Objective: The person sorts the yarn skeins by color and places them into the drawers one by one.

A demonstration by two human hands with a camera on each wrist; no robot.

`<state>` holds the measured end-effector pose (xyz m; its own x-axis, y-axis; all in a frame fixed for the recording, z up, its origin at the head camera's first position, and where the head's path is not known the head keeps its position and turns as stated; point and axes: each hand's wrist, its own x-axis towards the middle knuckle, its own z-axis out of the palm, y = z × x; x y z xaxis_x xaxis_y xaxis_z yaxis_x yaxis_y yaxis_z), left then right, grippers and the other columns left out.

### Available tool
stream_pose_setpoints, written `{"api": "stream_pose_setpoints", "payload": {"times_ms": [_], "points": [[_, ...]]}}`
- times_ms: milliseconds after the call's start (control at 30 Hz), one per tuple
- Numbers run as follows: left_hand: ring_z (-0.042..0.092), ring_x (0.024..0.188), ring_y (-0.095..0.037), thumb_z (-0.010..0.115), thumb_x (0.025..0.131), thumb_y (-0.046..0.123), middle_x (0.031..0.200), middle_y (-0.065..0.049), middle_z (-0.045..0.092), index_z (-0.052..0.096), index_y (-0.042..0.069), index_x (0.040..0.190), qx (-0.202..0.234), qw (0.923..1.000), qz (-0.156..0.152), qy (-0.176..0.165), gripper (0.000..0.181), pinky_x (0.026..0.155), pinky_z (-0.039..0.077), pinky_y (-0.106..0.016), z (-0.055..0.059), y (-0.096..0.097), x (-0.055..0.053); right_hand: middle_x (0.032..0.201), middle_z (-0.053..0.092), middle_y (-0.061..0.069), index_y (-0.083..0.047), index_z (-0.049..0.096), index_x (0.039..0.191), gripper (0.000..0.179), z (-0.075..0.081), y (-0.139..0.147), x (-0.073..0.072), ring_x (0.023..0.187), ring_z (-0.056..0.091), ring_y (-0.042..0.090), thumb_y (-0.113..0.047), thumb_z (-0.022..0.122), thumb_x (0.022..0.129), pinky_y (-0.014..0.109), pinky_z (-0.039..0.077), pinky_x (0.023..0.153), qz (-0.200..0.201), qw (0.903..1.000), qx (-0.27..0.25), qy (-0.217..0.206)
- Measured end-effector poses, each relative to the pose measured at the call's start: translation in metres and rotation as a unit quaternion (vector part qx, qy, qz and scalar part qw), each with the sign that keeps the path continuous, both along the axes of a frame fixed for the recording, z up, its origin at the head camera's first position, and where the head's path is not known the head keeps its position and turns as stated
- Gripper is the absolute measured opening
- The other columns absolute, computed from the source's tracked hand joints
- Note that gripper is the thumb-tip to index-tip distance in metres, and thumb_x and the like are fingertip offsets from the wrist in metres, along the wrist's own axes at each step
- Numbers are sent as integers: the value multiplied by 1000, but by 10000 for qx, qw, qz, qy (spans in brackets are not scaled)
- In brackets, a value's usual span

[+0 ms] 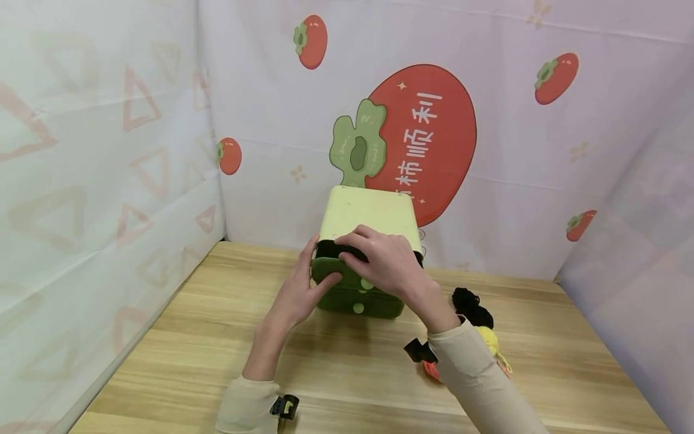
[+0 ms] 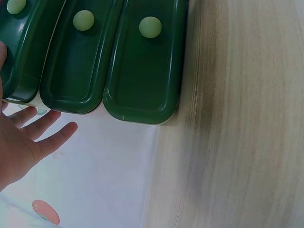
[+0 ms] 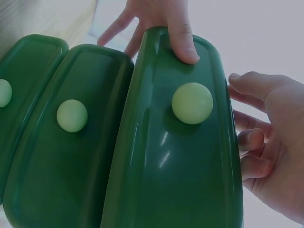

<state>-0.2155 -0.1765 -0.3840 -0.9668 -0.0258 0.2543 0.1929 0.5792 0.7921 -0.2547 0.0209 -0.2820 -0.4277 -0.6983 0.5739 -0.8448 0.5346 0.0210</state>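
A small cabinet (image 1: 368, 211) with a pale green top stands on the table, its dark green drawers bearing round pale knobs. Its top drawer (image 3: 166, 152) is pulled out, leaving a dark gap under the lid. My left hand (image 1: 298, 289) is at the cabinet's left side, thumb on the top drawer's front, other fingers spread along the side. Over the drawer's upper rim reaches my right hand (image 1: 387, 259); its fingers are loosely bent and partly hidden behind the drawer front in the right wrist view. I see nothing in its grasp.
To the right of the cabinet lie black yarn (image 1: 477, 310), yellow yarn (image 1: 488, 340) and an orange-red bundle (image 1: 432, 372), partly covered by the right sleeve. Printed cloth walls (image 1: 271, 205) border the wooden table (image 1: 336, 374) at the back and sides.
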Motion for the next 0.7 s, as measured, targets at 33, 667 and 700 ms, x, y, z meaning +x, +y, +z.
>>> {"api": "stream_pose_setpoints", "payload": {"times_ms": [33, 667, 700], "points": [[34, 147, -34, 56, 89, 69, 166, 5, 16, -1, 50, 155, 1, 10000, -6, -7, 89, 109, 40, -62, 0, 0, 0, 99, 69, -8, -22, 75, 111, 20, 0, 1, 0, 65, 65, 7, -28, 73, 91, 24, 42, 46, -2, 10000, -28, 20], [33, 148, -34, 58, 89, 68, 166, 8, 16, 3, 45, 158, 40, 10000, 45, 52, 91, 113, 35, -61, -1, 1, -3, 94, 67, -1, -13, 75, 108, 21, -13, 68, -7, 62, 52, 5, -15, 77, 87, 22, 43, 51, -59, 9950, -999, -25], [32, 148, -34, 58, 89, 68, 166, 8, 15, 3, 44, 158, 29, 10000, 42, 58, 92, 114, 35, -61, 0, 1, -3, 95, 67, -1, -13, 74, 108, 21, -14, 73, -8, 61, 50, 5, -15, 77, 87, 22, 42, 50, -134, 9944, -1044, -63]]}}
